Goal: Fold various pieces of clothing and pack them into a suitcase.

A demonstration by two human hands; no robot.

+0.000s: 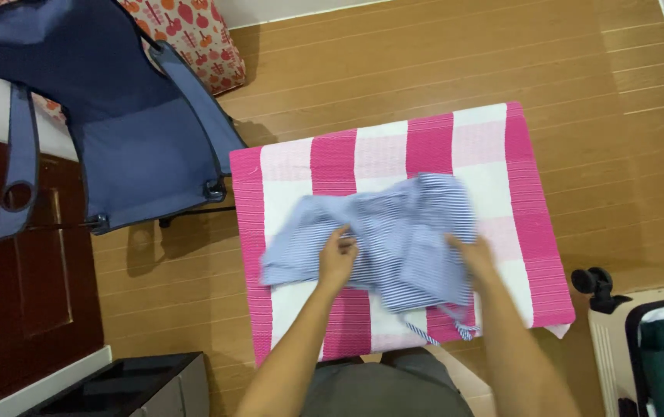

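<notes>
Both hands grip the striped shirt on the pink checked counter: left hand pinches its middle, right hand its edge. Pull evenly, keeping the fabric flat.

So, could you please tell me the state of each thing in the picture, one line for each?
Striped garment: crumpled, partly bunched, lying on the cloth.
Pink and white checked cloth: spread flat over a small table.
Left hand: gripping the garment's fabric.
Right hand: pressed on the garment, grip unclear.
Blue folding chair: unfolded, unoccupied.
Suitcase: open.
</notes>
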